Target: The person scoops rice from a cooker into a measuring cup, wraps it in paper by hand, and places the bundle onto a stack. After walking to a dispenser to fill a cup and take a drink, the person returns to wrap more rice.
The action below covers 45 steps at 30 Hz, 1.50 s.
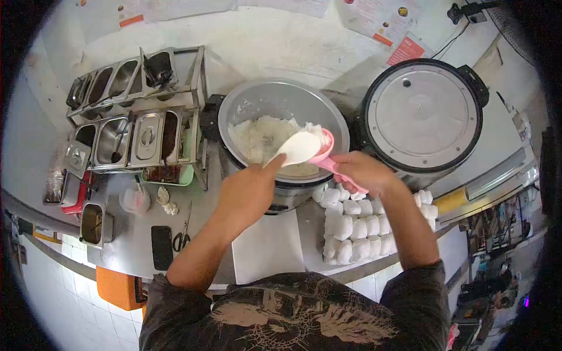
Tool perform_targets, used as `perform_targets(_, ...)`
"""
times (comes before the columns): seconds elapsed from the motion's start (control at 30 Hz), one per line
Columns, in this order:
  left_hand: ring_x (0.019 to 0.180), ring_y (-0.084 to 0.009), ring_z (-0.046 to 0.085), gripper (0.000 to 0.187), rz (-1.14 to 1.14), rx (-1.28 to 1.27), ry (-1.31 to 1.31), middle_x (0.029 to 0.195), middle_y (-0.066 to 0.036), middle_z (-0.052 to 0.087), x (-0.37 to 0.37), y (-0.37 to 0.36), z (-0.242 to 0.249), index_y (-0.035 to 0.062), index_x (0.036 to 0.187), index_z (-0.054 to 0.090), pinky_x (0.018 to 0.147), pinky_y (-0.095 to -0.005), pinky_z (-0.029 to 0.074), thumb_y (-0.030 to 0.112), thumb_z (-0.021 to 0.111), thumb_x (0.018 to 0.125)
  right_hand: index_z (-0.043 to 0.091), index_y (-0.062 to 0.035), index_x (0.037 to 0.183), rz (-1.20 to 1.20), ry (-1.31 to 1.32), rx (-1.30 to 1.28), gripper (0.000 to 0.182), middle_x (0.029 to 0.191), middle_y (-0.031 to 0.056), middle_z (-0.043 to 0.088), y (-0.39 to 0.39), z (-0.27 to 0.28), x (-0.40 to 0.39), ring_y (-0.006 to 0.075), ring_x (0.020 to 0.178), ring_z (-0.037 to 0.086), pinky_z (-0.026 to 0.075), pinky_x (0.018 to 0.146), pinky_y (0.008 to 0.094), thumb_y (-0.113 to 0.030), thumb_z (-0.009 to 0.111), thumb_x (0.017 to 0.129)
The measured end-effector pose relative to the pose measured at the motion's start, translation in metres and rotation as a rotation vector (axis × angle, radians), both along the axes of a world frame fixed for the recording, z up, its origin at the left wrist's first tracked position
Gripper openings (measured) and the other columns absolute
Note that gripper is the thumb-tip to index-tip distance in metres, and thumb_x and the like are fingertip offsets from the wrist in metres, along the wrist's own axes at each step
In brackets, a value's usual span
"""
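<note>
Shirt (298,313) nearest, left grip (250,190) clenches paddle (300,147); right (367,173), scoop (326,162).

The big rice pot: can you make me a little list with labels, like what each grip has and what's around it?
Left grip: closed on a flat white rice paddle
Right grip: closed on a pink plastic scoop
In scoop: white rice
Pot: big round grey metal pot, open, more rice inside
Right of pot: round, black-rimmed grey lid
Near right arm: stacked rounded white bundles
Near left arm: flat black phone
</note>
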<state>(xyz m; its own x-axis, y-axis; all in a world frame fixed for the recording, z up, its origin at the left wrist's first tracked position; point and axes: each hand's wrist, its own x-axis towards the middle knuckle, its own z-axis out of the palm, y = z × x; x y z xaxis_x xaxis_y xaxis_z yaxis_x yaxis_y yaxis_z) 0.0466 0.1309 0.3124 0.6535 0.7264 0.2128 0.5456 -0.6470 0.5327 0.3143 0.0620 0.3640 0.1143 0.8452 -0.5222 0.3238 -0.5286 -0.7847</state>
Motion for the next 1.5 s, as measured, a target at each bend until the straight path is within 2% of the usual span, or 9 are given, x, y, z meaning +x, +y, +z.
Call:
perform_targets(0.13, 0.083, -0.0427, 0.067, 0.037, -0.106, -0.015, 0.002, 0.089, -0.023, 0.069, 0.028, -0.002, -0.001, 0.0145, 0.133, 0.061, 0.075, -0.0535, 0.052, 0.016, 0.051, 0.097, 0.065, -0.0032, 0.111, 0.086, -0.217, 0.180, 0.024, 0.070, -0.0017, 0.050, -0.015, -0.028, 0.004, 0.0075, 0.051, 0.044, 0.035, 0.043, 0.0275, -0.014, 0.048, 0.098)
perform_targets(0.23, 0.085, -0.0407, 0.068, 0.037, -0.152, 0.090, 0.001, 0.090, -0.023, 0.070, 0.051, 0.013, -0.002, 0.0109, 0.131, 0.061, 0.075, -0.0531, 0.053, 0.017, 0.049, 0.096, 0.067, -0.0021, 0.104, 0.095, -0.246, 0.197, 0.029, 0.069, 0.0012, 0.054, -0.020, -0.025, 0.006, 0.0108, 0.053, 0.048, 0.040, 0.046, 0.0293, -0.025, 0.050, 0.104)
perform_targets(0.47, 0.087, -0.0427, 0.068, 0.036, 0.086, 0.252, 0.107, 0.090, -0.025, 0.070, 0.085, 0.024, -0.014, 0.0132, 0.130, 0.063, 0.077, -0.0537, 0.053, 0.017, 0.046, 0.098, 0.066, -0.0044, 0.112, 0.031, 0.012, 0.202, 0.023, 0.070, 0.0006, 0.051, -0.015, -0.044, 0.026, 0.0078, 0.050, 0.044, 0.035, 0.040, 0.0270, -0.013, 0.048, 0.100)
perform_targets(0.63, 0.090, -0.0451, 0.067, 0.038, 0.045, 0.121, 0.051, 0.097, -0.027, 0.069, 0.062, 0.022, 0.001, 0.0120, 0.134, 0.060, 0.082, -0.0543, 0.053, 0.017, 0.046, 0.099, 0.066, -0.0041, 0.110, -0.009, -0.026, 0.261, 0.022, 0.068, -0.0002, 0.051, -0.012, -0.059, 0.040, 0.0074, 0.049, 0.043, 0.035, 0.040, 0.0272, -0.012, 0.048, 0.100)
perform_targets(0.77, 0.091, -0.0467, 0.066, 0.037, -0.054, 0.023, 0.139, 0.101, -0.027, 0.069, 0.066, -0.015, 0.016, 0.0113, 0.135, 0.058, 0.082, -0.0550, 0.052, 0.017, 0.048, 0.100, 0.067, -0.0057, 0.112, -0.027, 0.123, 0.222, 0.022, 0.068, -0.0022, 0.049, -0.012, -0.054, 0.042, 0.0067, 0.049, 0.040, 0.032, 0.041, 0.0260, -0.018, 0.051, 0.102)
perform_targets(0.8, 0.082, -0.0462, 0.066, 0.039, -0.096, 0.099, 0.045, 0.089, -0.025, 0.069, 0.069, -0.013, 0.003, 0.0129, 0.135, 0.056, 0.072, -0.0552, 0.052, 0.015, 0.048, 0.097, 0.067, -0.0061, 0.113, -0.008, 0.153, 0.210, 0.023, 0.068, -0.0027, 0.048, -0.011, -0.055, 0.040, 0.0065, 0.049, 0.040, 0.031, 0.041, 0.0258, -0.020, 0.052, 0.103)
perform_targets(1.2, 0.090, -0.0430, 0.069, 0.042, 0.149, 0.290, 0.199, 0.097, -0.027, 0.070, 0.059, 0.039, 0.001, 0.0048, 0.135, 0.056, 0.081, -0.0532, 0.054, 0.011, 0.044, 0.096, 0.065, -0.0061, 0.102, -0.041, 0.193, 0.280, 0.022, 0.070, -0.0016, 0.050, -0.022, -0.062, 0.028, 0.0087, 0.051, 0.044, 0.036, 0.044, 0.0265, -0.024, 0.052, 0.103)
perform_targets(1.33, 0.089, -0.0431, 0.069, 0.045, -0.061, 0.171, 0.233, 0.096, -0.028, 0.070, 0.077, -0.001, 0.005, 0.0082, 0.138, 0.055, 0.080, -0.0527, 0.054, 0.011, 0.048, 0.093, 0.064, -0.0049, 0.099, -0.018, 0.173, 0.298, 0.020, 0.070, -0.0004, 0.050, -0.022, -0.060, 0.030, 0.0101, 0.051, 0.045, 0.036, 0.043, 0.0267, -0.020, 0.051, 0.102)
perform_targets(1.5, 0.088, -0.0450, 0.068, 0.044, -0.074, 0.264, 0.161, 0.095, -0.028, 0.069, 0.071, 0.019, 0.004, 0.0086, 0.136, 0.057, 0.078, -0.0540, 0.054, 0.011, 0.047, 0.093, 0.064, -0.0031, 0.101, -0.014, 0.161, 0.314, 0.020, 0.070, 0.0002, 0.051, -0.021, -0.062, 0.024, 0.0095, 0.050, 0.045, 0.036, 0.042, 0.0272, -0.016, 0.049, 0.102)
